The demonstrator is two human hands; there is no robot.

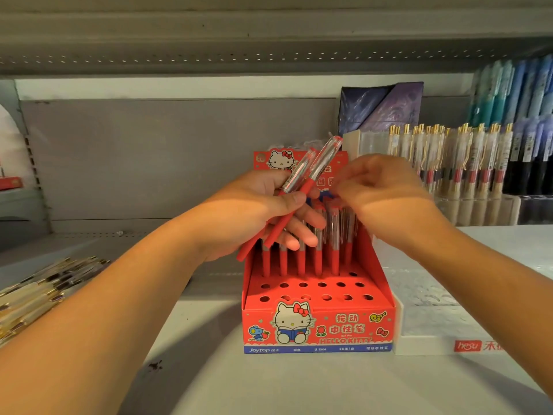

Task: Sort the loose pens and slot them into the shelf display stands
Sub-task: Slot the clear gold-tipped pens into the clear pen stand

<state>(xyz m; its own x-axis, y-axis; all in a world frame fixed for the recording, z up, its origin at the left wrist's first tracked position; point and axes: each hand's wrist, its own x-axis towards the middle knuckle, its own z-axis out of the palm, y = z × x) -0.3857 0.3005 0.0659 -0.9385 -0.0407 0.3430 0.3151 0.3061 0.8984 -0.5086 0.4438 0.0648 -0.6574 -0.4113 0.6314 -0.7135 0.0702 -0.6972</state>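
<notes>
A red Hello Kitty display stand (317,324) sits on the shelf in the middle, its stepped top full of round holes. Several red pens (335,244) stand in its back rows; the two front rows of holes (321,290) hold nothing. My left hand (254,214) is shut on two red pens with clear caps (311,172), held tilted over the stand's left side. My right hand (386,196) hovers over the tops of the standing pens, fingers pinched together at their caps; whether it grips one I cannot tell.
A heap of loose cream and gold pens (39,292) lies at the left edge of the shelf. A white box (434,330) touches the stand's right side. Behind it, clear stands hold gold-clipped pens (449,157) and blue pens (514,91). A dark purple card (383,106) leans at the back.
</notes>
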